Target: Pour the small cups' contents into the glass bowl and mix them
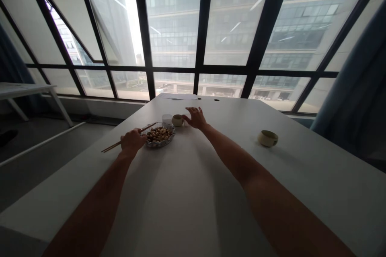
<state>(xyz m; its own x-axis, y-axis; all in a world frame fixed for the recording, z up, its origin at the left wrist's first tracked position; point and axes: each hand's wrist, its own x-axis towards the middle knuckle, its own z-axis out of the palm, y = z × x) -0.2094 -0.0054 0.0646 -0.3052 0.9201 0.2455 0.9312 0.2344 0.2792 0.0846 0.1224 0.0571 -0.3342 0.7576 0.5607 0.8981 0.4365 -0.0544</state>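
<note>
My left hand (132,139) is closed around a pair of chopsticks (113,146), whose far ends reach over the rim of a clear glass bowl (159,143). Brown nuts (159,133), apparently in their shells, fill that bowl. My right hand (196,117) is stretched forward with its fingers apart, just right of a small beige cup (177,120). Its thumb lies close to the cup; whether they touch, I cannot tell. A clear plastic container (167,119) stands left of the cup, behind the nuts. Something pale and see-through shows partly behind my right hand.
The white table (181,192) stretches away to the windows. On its right side sits a second beige cup (267,138). White paper (177,96) lies at the far edge, near a dark round hole (216,100). A blue curtain (356,80) hangs at right; another white table (24,89) stands left.
</note>
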